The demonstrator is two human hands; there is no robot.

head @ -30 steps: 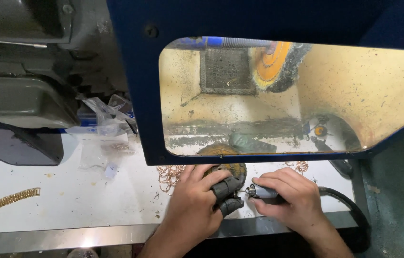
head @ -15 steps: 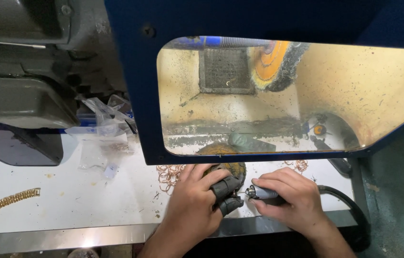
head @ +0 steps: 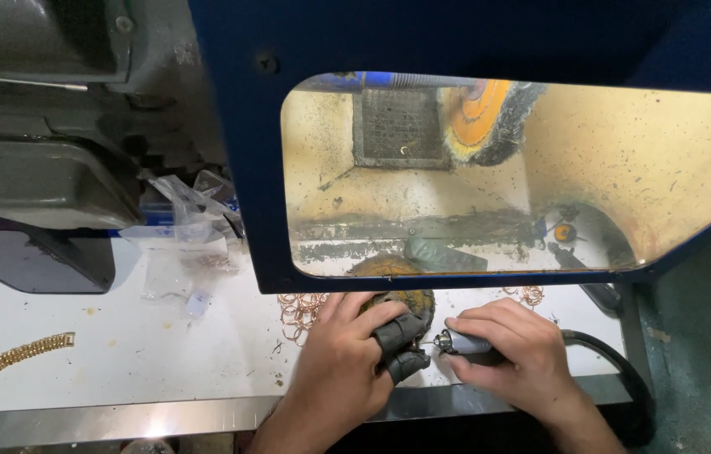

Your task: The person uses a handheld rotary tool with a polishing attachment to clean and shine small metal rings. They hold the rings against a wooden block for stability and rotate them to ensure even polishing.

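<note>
**Hands close at the desk edge**

I see my right hand (head: 511, 353) with fingers wrapped around a rotary handpiece (head: 460, 343). My left hand (head: 347, 357), fingertips in dark guards, pinches a small workpiece, too tiny to identify, near copper rings (head: 301, 309) on the white desk (head: 120, 361).

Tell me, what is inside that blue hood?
Through the blue hood's window: an orange buffing wheel, a vent grille and dusty yellowed walls. The opaque panel hides the rest.
</note>
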